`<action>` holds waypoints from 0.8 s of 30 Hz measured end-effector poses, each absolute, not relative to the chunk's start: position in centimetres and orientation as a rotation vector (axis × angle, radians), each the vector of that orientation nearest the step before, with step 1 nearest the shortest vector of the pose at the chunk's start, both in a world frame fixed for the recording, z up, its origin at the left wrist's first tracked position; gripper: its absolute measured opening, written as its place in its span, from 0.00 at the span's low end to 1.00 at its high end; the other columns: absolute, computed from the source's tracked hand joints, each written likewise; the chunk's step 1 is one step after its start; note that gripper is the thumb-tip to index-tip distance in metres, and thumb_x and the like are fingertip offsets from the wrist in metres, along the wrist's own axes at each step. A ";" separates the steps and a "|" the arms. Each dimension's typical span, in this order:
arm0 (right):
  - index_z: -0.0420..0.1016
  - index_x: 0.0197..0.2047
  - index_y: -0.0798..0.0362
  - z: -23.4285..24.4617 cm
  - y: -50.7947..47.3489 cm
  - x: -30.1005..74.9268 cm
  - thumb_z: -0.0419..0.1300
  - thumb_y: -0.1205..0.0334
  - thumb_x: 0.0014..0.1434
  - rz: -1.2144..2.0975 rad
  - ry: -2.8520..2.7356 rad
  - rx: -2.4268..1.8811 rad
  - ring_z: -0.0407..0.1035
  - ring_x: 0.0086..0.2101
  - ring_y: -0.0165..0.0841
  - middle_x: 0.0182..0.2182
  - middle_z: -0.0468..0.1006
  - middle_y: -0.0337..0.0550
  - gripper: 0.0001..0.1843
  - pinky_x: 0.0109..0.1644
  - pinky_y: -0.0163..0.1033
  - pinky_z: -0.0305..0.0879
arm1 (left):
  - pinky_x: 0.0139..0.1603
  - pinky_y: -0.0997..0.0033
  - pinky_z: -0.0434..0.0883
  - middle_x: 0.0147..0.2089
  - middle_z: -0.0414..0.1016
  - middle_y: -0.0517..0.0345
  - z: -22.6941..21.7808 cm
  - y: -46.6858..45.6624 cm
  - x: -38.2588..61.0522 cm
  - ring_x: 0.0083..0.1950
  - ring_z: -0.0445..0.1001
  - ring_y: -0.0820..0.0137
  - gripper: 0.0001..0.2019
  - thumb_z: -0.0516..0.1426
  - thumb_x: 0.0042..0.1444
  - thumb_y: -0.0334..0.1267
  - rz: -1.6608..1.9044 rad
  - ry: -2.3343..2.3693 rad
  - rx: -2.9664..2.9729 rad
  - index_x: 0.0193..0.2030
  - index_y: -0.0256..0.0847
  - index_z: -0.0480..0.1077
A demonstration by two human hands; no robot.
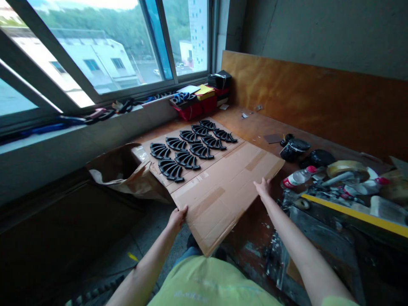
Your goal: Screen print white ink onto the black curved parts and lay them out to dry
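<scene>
A large flattened cardboard sheet (229, 182) spans the space in front of me, its near corner jutting past the table edge towards my body. Several black fan-shaped ribbed parts (200, 150) lie in rows on its far half. My left hand (177, 217) grips the sheet's left edge, thumb on top and fingers hidden beneath. On the right edge, my right hand (263, 189) holds the cardboard too, its thumb side showing above and the other fingers partly out of sight. Strips of brown tape cross the bare near half.
To the right stand a plastic bottle (298, 177), black tubs (295, 149), a tape roll (347, 169) and clutter behind a yellow strip (357, 215). An open brown sack (127, 174) is at the left. Red boxes (193, 109) sit under the window by an upright wooden board (306, 102).
</scene>
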State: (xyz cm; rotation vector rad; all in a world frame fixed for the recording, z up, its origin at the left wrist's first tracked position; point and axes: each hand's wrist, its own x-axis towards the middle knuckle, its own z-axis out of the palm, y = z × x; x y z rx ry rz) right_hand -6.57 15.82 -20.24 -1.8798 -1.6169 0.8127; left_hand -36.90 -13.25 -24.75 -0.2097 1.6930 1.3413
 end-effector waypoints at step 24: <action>0.69 0.62 0.61 -20.6 4.4 -3.1 0.62 0.59 0.58 1.089 -2.249 -1.870 0.60 0.63 0.46 0.62 0.68 0.61 0.30 0.67 0.47 0.52 | 0.34 0.66 0.77 0.40 0.77 0.51 -26.1 -15.6 -25.3 0.32 0.77 0.68 0.12 0.64 0.54 0.38 1.124 1.750 -0.053 0.40 0.40 0.65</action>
